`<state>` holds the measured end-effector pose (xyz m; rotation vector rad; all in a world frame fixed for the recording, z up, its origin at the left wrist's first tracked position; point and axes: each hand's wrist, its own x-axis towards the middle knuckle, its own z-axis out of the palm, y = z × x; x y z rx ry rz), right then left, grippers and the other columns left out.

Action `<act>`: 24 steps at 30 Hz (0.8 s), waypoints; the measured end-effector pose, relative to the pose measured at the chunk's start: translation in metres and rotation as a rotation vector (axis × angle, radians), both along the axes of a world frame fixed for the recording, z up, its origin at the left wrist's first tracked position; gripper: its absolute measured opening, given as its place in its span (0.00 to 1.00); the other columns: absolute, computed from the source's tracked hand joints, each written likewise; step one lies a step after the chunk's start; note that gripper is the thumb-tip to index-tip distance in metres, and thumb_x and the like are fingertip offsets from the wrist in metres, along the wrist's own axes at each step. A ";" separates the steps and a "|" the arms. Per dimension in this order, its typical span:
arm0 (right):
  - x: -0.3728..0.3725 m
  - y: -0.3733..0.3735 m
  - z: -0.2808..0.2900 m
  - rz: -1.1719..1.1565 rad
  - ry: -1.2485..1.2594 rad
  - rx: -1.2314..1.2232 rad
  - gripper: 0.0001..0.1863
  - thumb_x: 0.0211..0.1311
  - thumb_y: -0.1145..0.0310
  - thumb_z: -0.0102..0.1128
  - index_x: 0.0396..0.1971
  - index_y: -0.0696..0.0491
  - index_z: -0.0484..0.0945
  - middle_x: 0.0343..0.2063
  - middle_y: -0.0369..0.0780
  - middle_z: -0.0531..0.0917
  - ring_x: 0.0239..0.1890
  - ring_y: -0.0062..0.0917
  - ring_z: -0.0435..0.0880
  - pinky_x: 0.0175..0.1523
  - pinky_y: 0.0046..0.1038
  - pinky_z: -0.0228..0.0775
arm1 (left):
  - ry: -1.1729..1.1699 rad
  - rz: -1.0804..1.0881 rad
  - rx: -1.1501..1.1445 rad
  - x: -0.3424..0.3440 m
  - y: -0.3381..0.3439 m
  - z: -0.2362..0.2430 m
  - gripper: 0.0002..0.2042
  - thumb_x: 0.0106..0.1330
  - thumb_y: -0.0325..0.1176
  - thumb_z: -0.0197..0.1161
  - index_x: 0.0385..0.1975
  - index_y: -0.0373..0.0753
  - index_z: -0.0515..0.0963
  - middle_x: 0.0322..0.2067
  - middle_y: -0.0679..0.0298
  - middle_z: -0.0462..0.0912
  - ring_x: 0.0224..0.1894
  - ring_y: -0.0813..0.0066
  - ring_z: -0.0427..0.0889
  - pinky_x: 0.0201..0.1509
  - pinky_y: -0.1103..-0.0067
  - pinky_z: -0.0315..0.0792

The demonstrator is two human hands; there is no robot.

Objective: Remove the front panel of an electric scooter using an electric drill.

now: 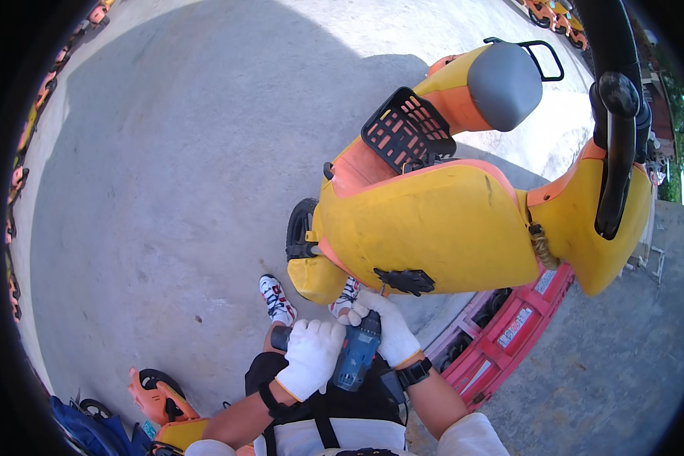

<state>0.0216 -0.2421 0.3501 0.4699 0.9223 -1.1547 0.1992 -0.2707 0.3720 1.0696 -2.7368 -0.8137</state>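
Note:
A yellow and orange scooter (441, 228) stands in front of me, with a black bracket (406, 281) on its yellow body. My left hand (311, 357), in a white knit glove, is closed around the handle of a blue and black power drill (353, 357), whose body lies on its side. My right hand (384, 330), also gloved, is closed at the drill's chuck end, just below the bracket, where a thin bit points up toward it. The tips of the right fingers are partly hidden. My sneakers (275, 296) show beneath the scooter's lower left.
The scooter has a black basket (406, 129), grey seat (505, 83) and black handlebar (615, 159). A pink-red rack (509, 342) lies at right on the concrete. Another orange scooter (156, 399) and a blue object (83, 429) are at lower left; rows of scooters line the far edges.

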 end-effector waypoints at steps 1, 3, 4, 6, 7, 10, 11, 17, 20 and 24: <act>0.001 -0.002 0.000 0.014 0.027 0.015 0.09 0.69 0.69 0.56 0.27 0.49 0.71 0.21 0.32 0.73 0.27 0.24 0.77 0.41 0.31 0.75 | -0.002 -0.001 0.001 0.000 -0.003 0.001 0.05 0.56 0.32 0.60 0.30 0.43 0.73 0.25 0.66 0.75 0.30 0.66 0.78 0.37 0.69 0.68; 0.001 -0.002 0.000 0.026 0.052 0.030 0.09 0.69 0.70 0.56 0.27 0.49 0.70 0.21 0.32 0.73 0.27 0.23 0.77 0.41 0.31 0.76 | 0.040 -0.025 0.025 0.000 -0.009 0.001 0.04 0.54 0.30 0.60 0.29 0.42 0.73 0.23 0.64 0.73 0.28 0.66 0.77 0.37 0.70 0.68; 0.000 -0.003 0.002 0.013 0.038 0.032 0.08 0.69 0.70 0.56 0.27 0.49 0.71 0.20 0.32 0.73 0.27 0.23 0.78 0.42 0.31 0.77 | 0.041 -0.027 0.023 0.000 -0.009 0.003 0.04 0.54 0.30 0.60 0.29 0.42 0.73 0.23 0.64 0.73 0.28 0.66 0.77 0.37 0.70 0.68; 0.002 -0.003 0.002 -0.002 0.018 0.032 0.08 0.68 0.70 0.56 0.27 0.49 0.71 0.20 0.32 0.73 0.27 0.24 0.78 0.43 0.32 0.78 | 0.040 -0.005 -0.010 0.000 -0.008 0.004 0.04 0.55 0.30 0.59 0.28 0.42 0.73 0.23 0.65 0.73 0.28 0.66 0.77 0.36 0.69 0.68; 0.003 -0.003 0.001 0.001 0.025 0.021 0.08 0.68 0.70 0.57 0.27 0.49 0.71 0.20 0.32 0.73 0.27 0.24 0.79 0.44 0.33 0.79 | 0.038 -0.007 -0.012 0.001 -0.009 0.005 0.04 0.55 0.30 0.59 0.28 0.42 0.73 0.23 0.65 0.73 0.28 0.66 0.77 0.36 0.69 0.68; -0.001 0.002 -0.005 0.014 0.030 0.014 0.09 0.69 0.68 0.57 0.27 0.49 0.71 0.20 0.33 0.74 0.27 0.25 0.79 0.45 0.35 0.80 | 0.043 -0.011 -0.002 -0.001 -0.010 0.007 0.03 0.55 0.31 0.59 0.28 0.42 0.73 0.22 0.65 0.72 0.28 0.66 0.77 0.36 0.69 0.68; -0.001 0.003 -0.007 0.023 0.022 0.009 0.09 0.69 0.67 0.57 0.27 0.49 0.71 0.20 0.33 0.74 0.27 0.25 0.80 0.46 0.35 0.80 | 0.030 -0.019 0.002 -0.001 -0.011 0.008 0.03 0.55 0.31 0.59 0.28 0.43 0.74 0.22 0.65 0.73 0.28 0.66 0.77 0.36 0.69 0.68; 0.008 0.000 0.009 -0.153 -0.020 -0.020 0.15 0.72 0.53 0.54 0.35 0.51 0.74 0.23 0.37 0.79 0.31 0.32 0.82 0.50 0.42 0.78 | -0.022 -0.036 0.011 0.001 -0.011 0.012 0.03 0.56 0.32 0.60 0.29 0.44 0.74 0.23 0.66 0.75 0.30 0.66 0.79 0.37 0.69 0.68; 0.012 -0.005 0.028 -0.215 0.071 0.055 0.25 0.73 0.44 0.47 0.44 0.53 0.75 0.28 0.41 0.81 0.35 0.37 0.84 0.54 0.46 0.77 | -0.028 -0.029 0.015 0.000 -0.010 0.015 0.04 0.56 0.33 0.60 0.29 0.44 0.75 0.23 0.66 0.75 0.30 0.66 0.79 0.37 0.69 0.68; 0.007 -0.004 0.029 -0.266 0.097 0.057 0.29 0.73 0.42 0.42 0.51 0.55 0.75 0.38 0.43 0.82 0.43 0.39 0.83 0.57 0.45 0.75 | -0.037 -0.035 0.015 0.001 -0.010 0.012 0.04 0.56 0.31 0.60 0.31 0.43 0.75 0.23 0.65 0.75 0.29 0.66 0.78 0.36 0.69 0.68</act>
